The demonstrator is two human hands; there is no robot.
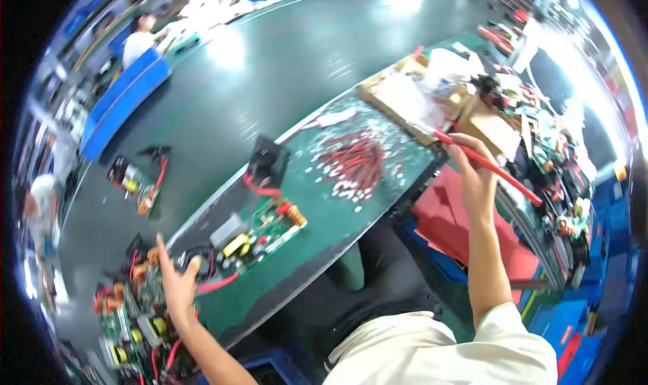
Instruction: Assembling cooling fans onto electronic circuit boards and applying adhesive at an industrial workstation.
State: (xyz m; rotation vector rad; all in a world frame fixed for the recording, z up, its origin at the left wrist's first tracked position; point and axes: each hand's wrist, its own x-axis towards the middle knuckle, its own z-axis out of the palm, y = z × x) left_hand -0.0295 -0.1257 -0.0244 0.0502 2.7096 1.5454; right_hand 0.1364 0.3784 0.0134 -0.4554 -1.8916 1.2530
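My right hand (478, 177) is closed around a long red stick-like tool (514, 184), which slants from its upper-left end, over by the edge of a shallow cardboard tray (385, 108), down to the right past my palm. My left hand (178, 287) is well apart from it, thumb and forefinger spread wide with nothing gripped between them, above the heap of circuit boards (128, 317) at the lower left; I cannot tell whether any fingertip touches a part there. Just to the right of that hand, a circuit board (270, 240) lies on the green table (290, 263), carrying a grey block (229, 230) and yellow and copper-coloured parts. Red wires lie between the board and a black plastic piece (268, 161) behind it. Farther right on the table, a bundle of thin red wires (354, 159) is fanned out, many of their white ends showing. Beyond the table, on a wide dark surface (270, 68), sit another small board (131, 179) and a long blue bin (125, 108). Below my right forearm, red sheets (445, 213) fill a blue container.
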